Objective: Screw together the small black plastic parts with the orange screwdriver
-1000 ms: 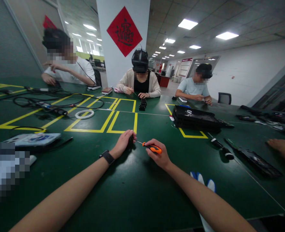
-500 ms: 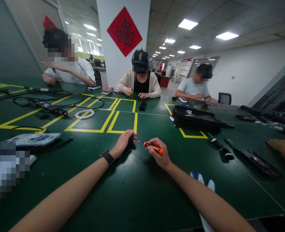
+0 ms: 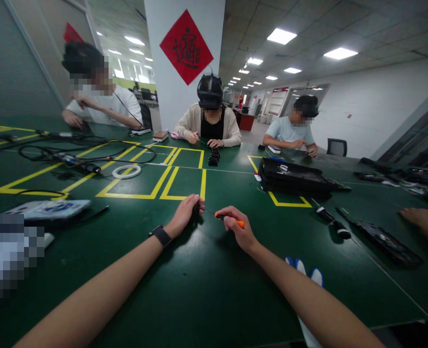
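My right hand (image 3: pixel 240 227) is closed around the orange-and-black handle of a screwdriver (image 3: pixel 219 215). Its thin shaft points left toward my left hand (image 3: pixel 186 212). There my fingers are wrapped round a small black part (image 3: pixel 197 210), mostly hidden by the hand, so its kind does not show. The screwdriver's tip reaches this part, though whether it touches I cannot tell. A dark watch (image 3: pixel 160 236) is on my left wrist. Both hands are just above the green table (image 3: pixel 199 280).
Black casings (image 3: pixel 293 176) are stacked on the right, near black-and-white tools (image 3: pixel 342 231) and a long circuit board (image 3: pixel 380 237). A blue-and-white glove (image 3: pixel 317 278) lies under my right forearm. Cables (image 3: pixel 79 162) and a white ring (image 3: pixel 126 171) are left. Several people sit around the table.
The screwdriver handle has turned a little in my right hand, and my fingers and thumb have shifted over it. My left hand keeps its place with the black part.
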{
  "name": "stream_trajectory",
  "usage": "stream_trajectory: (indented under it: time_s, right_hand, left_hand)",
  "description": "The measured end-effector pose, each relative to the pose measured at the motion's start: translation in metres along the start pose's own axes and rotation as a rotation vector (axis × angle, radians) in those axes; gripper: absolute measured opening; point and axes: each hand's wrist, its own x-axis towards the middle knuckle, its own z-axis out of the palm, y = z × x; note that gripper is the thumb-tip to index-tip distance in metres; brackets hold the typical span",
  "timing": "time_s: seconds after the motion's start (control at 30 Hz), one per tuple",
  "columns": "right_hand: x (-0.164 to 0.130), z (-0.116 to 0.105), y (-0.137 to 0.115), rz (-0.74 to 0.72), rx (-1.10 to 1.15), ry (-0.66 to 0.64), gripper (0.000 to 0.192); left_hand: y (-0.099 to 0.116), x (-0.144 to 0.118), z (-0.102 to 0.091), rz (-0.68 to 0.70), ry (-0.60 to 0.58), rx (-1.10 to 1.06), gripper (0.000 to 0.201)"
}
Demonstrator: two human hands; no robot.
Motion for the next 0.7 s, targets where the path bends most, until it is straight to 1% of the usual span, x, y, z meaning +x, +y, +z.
stream_trajectory:
  time_s: [0.07, 0.1, 0.2, 0.27, 0.33, 0.4, 0.47, 0.57, 0.7]
  right_hand:
    - [0.000, 0.000, 0.002, 0.062, 0.038, 0.028, 0.019]
    - [0.000, 0.000, 0.002, 0.065, 0.031, 0.050, 0.017]
    - [0.002, -0.003, 0.001, 0.004, -0.071, 0.094, 0.012]
    - [0.004, -0.008, 0.000, -0.039, -0.155, 0.070, 0.010]
    - [0.007, -0.014, 0.001, -0.049, -0.228, 0.029, 0.012]
    - [0.009, -0.020, 0.005, -0.029, -0.283, 0.021, 0.012]
    - [0.010, -0.024, 0.011, 0.011, -0.310, 0.046, 0.013]
    - [0.011, -0.026, 0.021, 0.064, -0.338, 0.055, 0.022]
    - [0.010, -0.023, 0.028, 0.069, -0.454, -0.047, 0.020]
  left_hand:
    - [0.000, 0.000, 0.000, 0.001, -0.008, -0.003, 0.036]
    - [0.000, 0.000, 0.000, -0.001, -0.011, -0.002, 0.036]
    - [0.000, 0.001, -0.001, -0.005, 0.007, 0.001, 0.037]
    - [0.000, 0.001, -0.002, 0.016, 0.040, 0.011, 0.036]
    - [0.000, 0.001, -0.002, 0.066, 0.063, 0.054, 0.035]
    - [0.000, 0.001, -0.002, 0.122, 0.058, 0.130, 0.033]
    - [0.001, 0.000, -0.002, 0.153, 0.039, 0.198, 0.031]
    - [0.002, 0.000, -0.001, 0.131, 0.029, 0.223, 0.030]
    - [0.002, -0.001, 0.000, 0.081, 0.003, 0.223, 0.030]
